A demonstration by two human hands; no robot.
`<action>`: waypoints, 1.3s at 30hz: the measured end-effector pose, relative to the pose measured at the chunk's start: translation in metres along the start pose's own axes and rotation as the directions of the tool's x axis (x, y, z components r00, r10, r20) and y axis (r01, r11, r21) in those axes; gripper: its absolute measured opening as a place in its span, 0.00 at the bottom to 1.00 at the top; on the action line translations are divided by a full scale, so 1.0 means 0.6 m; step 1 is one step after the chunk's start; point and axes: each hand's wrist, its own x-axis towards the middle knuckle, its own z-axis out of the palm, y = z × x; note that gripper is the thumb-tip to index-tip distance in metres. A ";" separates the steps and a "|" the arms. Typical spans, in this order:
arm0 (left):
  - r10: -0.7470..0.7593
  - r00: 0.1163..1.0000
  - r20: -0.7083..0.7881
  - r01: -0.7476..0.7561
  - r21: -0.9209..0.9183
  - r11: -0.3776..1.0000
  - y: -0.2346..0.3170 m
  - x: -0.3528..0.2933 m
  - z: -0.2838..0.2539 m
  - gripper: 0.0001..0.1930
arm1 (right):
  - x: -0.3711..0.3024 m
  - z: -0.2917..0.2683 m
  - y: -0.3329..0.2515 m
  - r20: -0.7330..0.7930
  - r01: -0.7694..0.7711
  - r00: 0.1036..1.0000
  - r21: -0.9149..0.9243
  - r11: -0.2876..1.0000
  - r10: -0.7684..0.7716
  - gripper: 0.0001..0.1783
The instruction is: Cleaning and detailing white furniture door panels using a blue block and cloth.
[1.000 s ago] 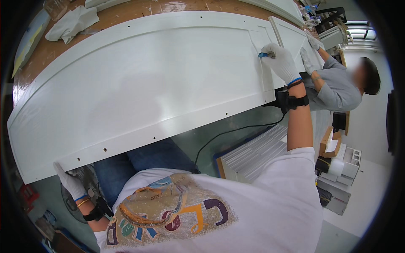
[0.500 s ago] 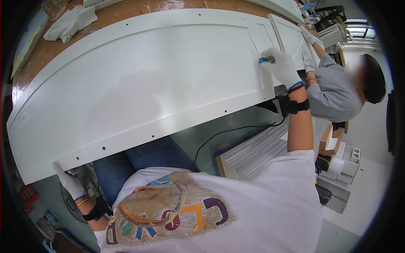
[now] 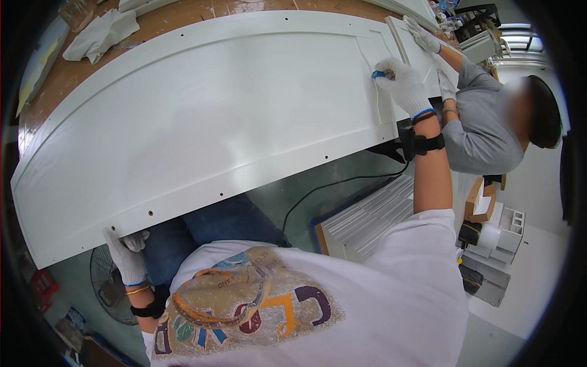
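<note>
A long white panel [image 3: 202,116] with a raised border and small holes along its edges lies across the work table in front of me. My right hand [image 3: 400,84], in a white knit glove, pinches a small blue piece [image 3: 379,74] against the panel's right part, beside a thin wavy line on the surface. What kind of thing the blue piece is cannot be made out. At the near left edge my gloved left hand [image 3: 127,260] holds the panel, one digit on top near a hole and the others curled by the edge, partly hidden.
At the right, a co-worker in grey [image 3: 483,122] has gloved hands on another white panel [image 3: 416,52]. A white cloth [image 3: 101,37] lies on the brown table. Below are stacked white strips [image 3: 367,214], a black cable [image 3: 330,185] and a fan [image 3: 107,287].
My left hand has shifted right along the panel's near edge. My right hand has moved slightly up and left with the blue piece. The co-worker's far hand has moved left over their panel.
</note>
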 end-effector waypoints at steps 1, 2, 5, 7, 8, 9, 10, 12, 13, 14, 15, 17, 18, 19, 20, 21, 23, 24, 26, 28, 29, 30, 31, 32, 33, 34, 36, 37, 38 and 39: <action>0.001 1.000 0.003 -0.001 0.001 1.000 -0.008 0.000 0.004 0.29 | -0.008 -0.002 0.004 0.041 -0.014 0.999 -0.017 1.000 0.014 0.12; -0.007 0.996 0.085 0.003 0.046 0.999 -0.015 -0.002 0.005 0.30 | -0.016 -0.004 0.001 0.044 -0.013 0.999 -0.017 1.000 0.014 0.12; -0.022 0.983 0.182 -0.001 0.127 0.992 -0.019 -0.003 0.022 0.29 | -0.051 -0.011 -0.007 0.132 -0.062 0.989 -0.030 0.998 0.066 0.13; -0.114 0.986 0.125 0.099 0.116 0.988 -0.003 -0.009 0.045 0.29 | -0.073 -0.011 0.000 0.225 -0.117 0.970 0.122 0.986 0.087 0.14; -0.114 0.985 0.127 0.099 0.119 0.988 -0.003 -0.008 0.044 0.29 | -0.078 -0.014 -0.003 0.251 -0.148 0.962 0.148 0.978 0.107 0.14; -0.127 0.985 0.119 0.111 0.130 0.985 -0.002 -0.006 0.041 0.30 | -0.077 -0.015 -0.005 0.250 -0.149 0.962 0.151 0.977 0.108 0.14; -0.139 0.984 0.110 0.123 0.141 0.982 -0.002 -0.005 0.039 0.31 | -0.074 -0.016 -0.007 0.202 -0.136 0.974 0.139 0.981 0.106 0.15; -0.125 0.983 0.136 0.107 0.128 0.986 -0.003 -0.006 0.041 0.31 | -0.065 -0.016 0.003 0.153 -0.126 0.982 0.121 0.985 0.107 0.15; -0.108 0.981 0.160 0.091 0.115 0.989 -0.003 -0.006 0.043 0.31 | -0.056 -0.009 0.020 0.078 -0.094 0.993 0.128 0.987 0.084 0.14; -0.107 0.982 0.158 0.089 0.116 0.989 -0.003 -0.007 0.044 0.31 | -0.049 -0.006 0.017 0.003 -0.057 0.998 0.135 0.989 0.057 0.14; -0.106 0.982 0.159 0.089 0.109 0.990 -0.002 -0.008 0.045 0.30 | -0.046 -0.004 0.012 0.003 -0.056 0.998 0.138 0.989 0.056 0.14; -0.103 0.981 0.161 0.088 0.103 0.991 -0.002 -0.008 0.045 0.30 | -0.041 0.000 -0.002 -0.028 -0.031 0.999 0.014 0.999 0.032 0.13; -0.105 0.982 0.159 0.090 0.098 0.991 -0.003 -0.006 0.044 0.30 | -0.040 0.004 0.004 -0.032 -0.035 0.999 0.004 0.999 0.035 0.12; -0.107 0.982 0.158 0.093 0.093 0.991 -0.004 -0.004 0.043 0.30 | -0.043 0.001 0.001 -0.032 -0.036 0.999 0.003 0.999 0.037 0.12; -0.108 0.981 0.158 0.094 0.094 0.991 -0.005 -0.004 0.042 0.30 | -0.048 -0.004 -0.004 0.008 -0.032 0.999 -0.015 0.999 0.032 0.12; -0.096 0.981 0.170 0.081 0.091 0.993 -0.005 -0.004 0.041 0.30 | -0.055 -0.007 -0.008 0.048 -0.026 0.998 -0.034 0.999 0.028 0.11; -0.085 0.979 0.184 0.070 0.086 0.994 -0.007 -0.004 0.041 0.30 | -0.074 -0.010 -0.015 0.093 -0.050 0.995 0.012 0.999 0.049 0.11; -0.091 0.983 0.158 0.078 0.089 0.993 -0.007 -0.006 0.041 0.29 | -0.085 -0.012 -0.019 0.137 -0.073 0.988 0.056 0.996 0.065 0.11; -0.098 0.986 0.133 0.086 0.090 0.992 -0.006 -0.006 0.043 0.27 | -0.109 -0.019 -0.030 0.159 -0.096 0.983 0.049 0.994 0.087 0.11; -0.087 0.981 0.171 0.074 0.085 0.994 -0.005 -0.006 0.044 0.27 | -0.122 -0.022 -0.030 0.174 -0.099 0.981 0.050 0.994 0.088 0.11; -0.088 0.981 0.172 0.074 0.086 0.994 -0.005 -0.005 0.043 0.27 | -0.125 -0.023 -0.029 0.174 -0.100 0.981 0.050 0.994 0.090 0.11; -0.090 0.980 0.177 0.076 0.086 0.993 -0.006 -0.005 0.042 0.27 | -0.126 -0.023 -0.028 0.162 -0.105 0.982 0.063 0.992 0.094 0.11; -0.092 0.979 0.182 0.077 0.087 0.993 -0.006 -0.005 0.041 0.27 | -0.128 -0.024 -0.027 0.150 -0.110 0.984 0.077 0.991 0.098 0.11; -0.092 0.979 0.183 0.077 0.087 0.993 -0.007 -0.004 0.039 0.27 | -0.126 -0.022 -0.030 0.149 -0.110 0.984 0.077 0.991 0.098 0.11; -0.092 0.976 0.197 0.076 0.086 0.993 -0.008 -0.002 0.037 0.27 | -0.121 -0.019 -0.033 0.084 -0.095 0.993 0.079 0.992 0.088 0.11; -0.091 0.973 0.211 0.075 0.084 0.994 -0.008 -0.002 0.036 0.27 | -0.117 -0.017 -0.036 0.018 -0.079 0.997 0.080 0.994 0.078 0.11; -0.090 0.975 0.203 0.075 0.084 0.994 -0.004 -0.004 0.043 0.28 | -0.113 -0.007 -0.031 0.010 -0.043 0.999 0.083 0.996 0.042 0.11; -0.090 0.977 0.194 0.075 0.085 0.994 -0.003 -0.005 0.046 0.28 | -0.113 -0.004 -0.028 0.003 -0.006 1.000 0.087 0.996 0.006 0.10; -0.089 0.977 0.193 0.074 0.086 0.994 -0.003 -0.005 0.045 0.28 | -0.115 -0.005 -0.029 0.003 -0.005 1.000 0.088 0.996 0.005 0.10; -0.085 0.978 0.193 0.070 0.084 0.994 -0.004 -0.004 0.044 0.28 | -0.122 -0.009 -0.032 0.041 -0.033 0.999 0.062 0.998 0.031 0.10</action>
